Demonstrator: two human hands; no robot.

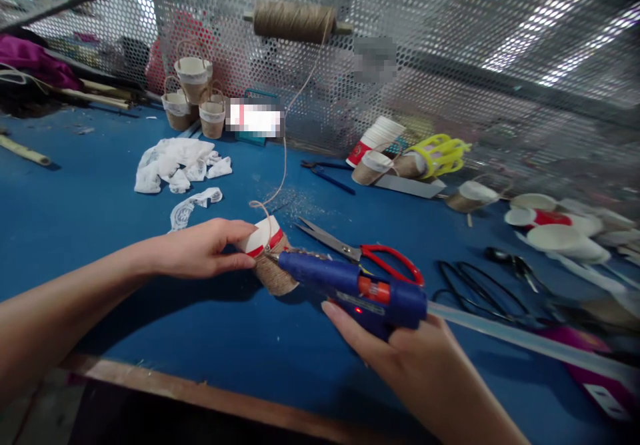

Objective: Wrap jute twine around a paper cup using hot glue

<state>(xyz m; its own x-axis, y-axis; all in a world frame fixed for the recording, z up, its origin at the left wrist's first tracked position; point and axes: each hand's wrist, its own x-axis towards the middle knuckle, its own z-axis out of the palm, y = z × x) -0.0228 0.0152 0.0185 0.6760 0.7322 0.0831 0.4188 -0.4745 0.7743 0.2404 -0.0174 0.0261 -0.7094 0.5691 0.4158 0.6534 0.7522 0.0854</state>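
My left hand (215, 248) grips a small paper cup (276, 268) by its white and red rim end, thumb and fingers on either side. Brown twine covers much of the cup, which is tilted over the table. From the cup a loose strand runs up to a twine spool (294, 22) on the mesh wall. My right hand (400, 348) is wrapped round a blue hot glue gun (345, 278) with a small red light lit. Its nozzle is at the twine on the cup's side, and a long clear glue stick (530, 342) trails from its back.
Red-handled scissors (370, 252) lie just behind the glue gun. White lace pieces (175, 164) are at left, below several twine-wrapped baskets (194, 78). Pliers (330, 175), stacked paper cups (375, 140) and a black cord (475, 292) occupy the right. A wooden edge (200, 395) borders the blue table's front.
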